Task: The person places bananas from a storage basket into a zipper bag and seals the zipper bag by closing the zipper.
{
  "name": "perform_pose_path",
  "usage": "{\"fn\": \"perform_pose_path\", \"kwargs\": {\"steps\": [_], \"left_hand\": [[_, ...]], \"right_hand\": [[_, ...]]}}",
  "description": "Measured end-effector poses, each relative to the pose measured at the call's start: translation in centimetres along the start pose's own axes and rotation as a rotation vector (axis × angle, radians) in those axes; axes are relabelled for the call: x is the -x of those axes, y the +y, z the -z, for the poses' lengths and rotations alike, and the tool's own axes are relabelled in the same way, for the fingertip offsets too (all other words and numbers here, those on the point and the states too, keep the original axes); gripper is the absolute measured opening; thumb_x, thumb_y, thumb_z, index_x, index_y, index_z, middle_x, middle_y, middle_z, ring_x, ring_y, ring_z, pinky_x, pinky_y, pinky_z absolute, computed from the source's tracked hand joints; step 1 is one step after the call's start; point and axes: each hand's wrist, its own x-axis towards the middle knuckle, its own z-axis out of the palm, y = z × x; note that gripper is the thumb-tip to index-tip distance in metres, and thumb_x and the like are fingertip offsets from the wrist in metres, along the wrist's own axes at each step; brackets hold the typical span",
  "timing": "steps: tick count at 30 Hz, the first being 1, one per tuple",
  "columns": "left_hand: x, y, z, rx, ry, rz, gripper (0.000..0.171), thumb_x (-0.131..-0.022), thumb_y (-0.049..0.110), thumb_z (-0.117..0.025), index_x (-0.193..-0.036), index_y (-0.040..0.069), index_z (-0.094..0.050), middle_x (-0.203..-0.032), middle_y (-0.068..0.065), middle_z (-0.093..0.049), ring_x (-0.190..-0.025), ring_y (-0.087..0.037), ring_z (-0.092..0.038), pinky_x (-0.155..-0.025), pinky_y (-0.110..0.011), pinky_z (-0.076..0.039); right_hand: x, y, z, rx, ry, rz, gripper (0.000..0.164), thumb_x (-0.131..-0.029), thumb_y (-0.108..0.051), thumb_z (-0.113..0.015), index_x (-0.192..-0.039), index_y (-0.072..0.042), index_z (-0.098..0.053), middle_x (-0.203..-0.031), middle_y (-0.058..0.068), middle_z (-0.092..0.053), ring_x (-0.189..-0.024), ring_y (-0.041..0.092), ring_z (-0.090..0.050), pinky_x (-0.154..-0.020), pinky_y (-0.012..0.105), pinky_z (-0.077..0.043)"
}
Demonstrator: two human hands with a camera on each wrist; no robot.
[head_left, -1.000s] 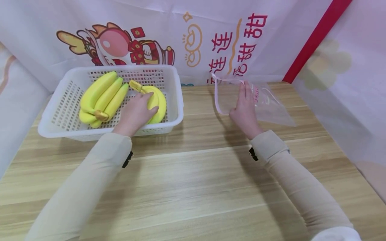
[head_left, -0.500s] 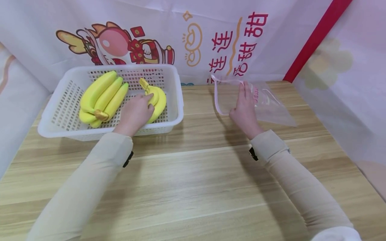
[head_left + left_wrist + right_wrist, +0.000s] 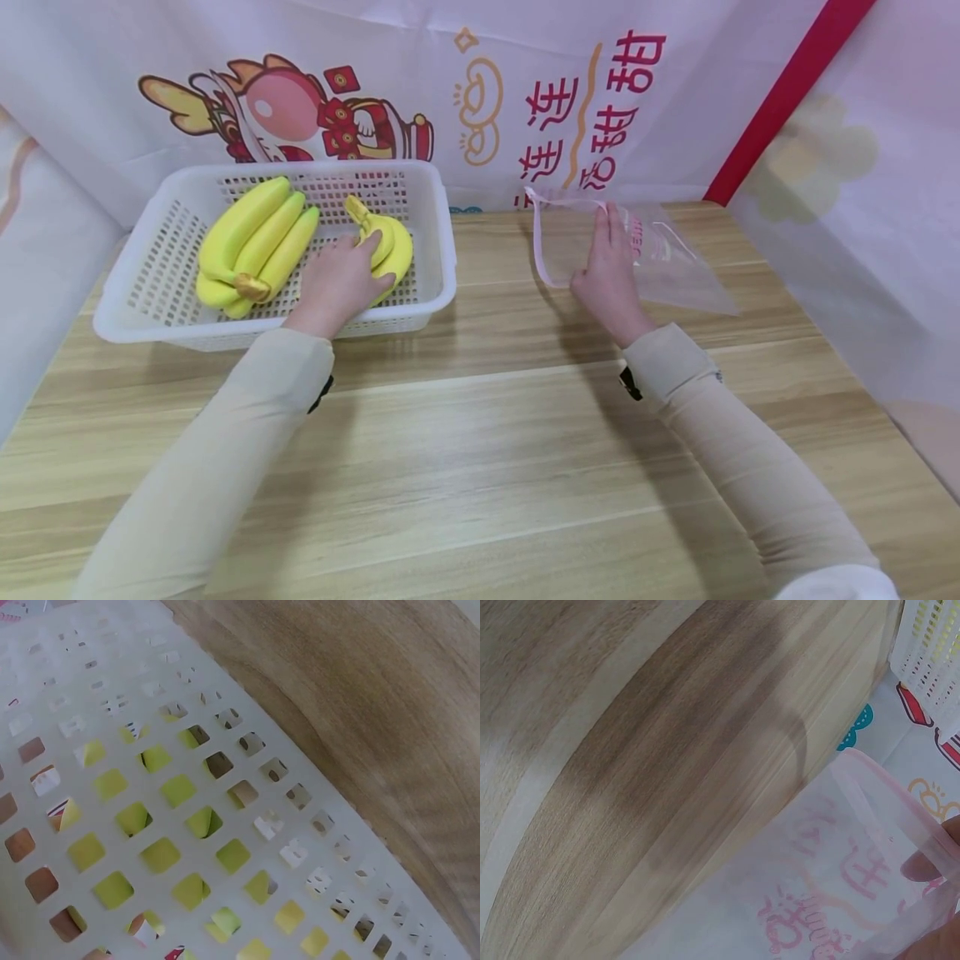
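In the head view, my left hand [image 3: 337, 279] reaches over the basket's near rim and grips the smaller banana bunch [image 3: 403, 250], thumb and index finger on either side of a banana. Its other fingers are mostly hidden. A larger banana bunch [image 3: 258, 237] lies to the hand's left in the white basket [image 3: 447, 250]. At right, my right hand [image 3: 609, 279] holds a clear plastic bag [image 3: 671, 279] by its pink-edged mouth. Up close in the right wrist view, the finger and thumb pinch the bag film [image 3: 772, 892], which carries pink print.
Perforated basket wall [image 3: 247, 765] fills much of the left wrist view, with yellow showing through its holes. A wood-grain table [image 3: 465, 467] spreads under everything. Printed white cloth [image 3: 480, 92] closes off the back, and more cloth [image 3: 885, 250] stands at the right.
The smaller bunch has turned in the basket, its stem swinging from pointing left to more upright. Since half a second ago my left thumb has moved out over the bananas. My right hand keeps its place.
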Motion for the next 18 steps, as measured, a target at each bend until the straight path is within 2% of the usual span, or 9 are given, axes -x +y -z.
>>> {"fn": "perform_pose_path", "kwargs": {"steps": [5, 11, 18], "left_hand": [[-0.06, 0.07, -0.04, -0.008, -0.009, 0.0, 0.076, -0.093, 0.037, -0.056, -0.153, 0.012, -0.018, -0.153, -0.028, -0.025, -0.137, -0.051, -0.026, -0.112, -0.066, -0.021], [0.01, -0.07, 0.11, 0.017, -0.03, 0.022, 0.088, -0.088, 0.038, -0.063, -0.154, 0.01, -0.011, -0.154, -0.031, -0.016, -0.139, -0.052, -0.021, -0.112, -0.066, -0.02], [0.07, -0.01, 0.18, -0.009, -0.034, 0.032, 0.09, -0.087, 0.029, -0.066, -0.154, 0.011, -0.009, -0.151, -0.035, -0.018, -0.135, -0.054, -0.025, -0.108, -0.067, -0.027]], "right_hand": [[0.11, 0.06, 0.15, 0.001, 0.002, 0.009, 0.089, -0.072, 0.01, -0.048, -0.151, 0.005, -0.007, -0.161, 0.019, 0.0, -0.149, 0.036, -0.005, -0.123, 0.047, -0.006], [0.2, 0.13, 0.24, -0.006, -0.003, 0.008, 0.09, -0.072, 0.011, -0.048, -0.151, 0.004, -0.005, -0.161, 0.018, 0.002, -0.149, 0.036, -0.003, -0.123, 0.047, -0.005], [0.24, 0.23, 0.33, -0.006, -0.016, -0.002, 0.093, -0.072, 0.012, -0.047, -0.152, 0.003, -0.002, -0.161, 0.015, 0.006, -0.149, 0.035, -0.001, -0.123, 0.048, -0.004]]}}
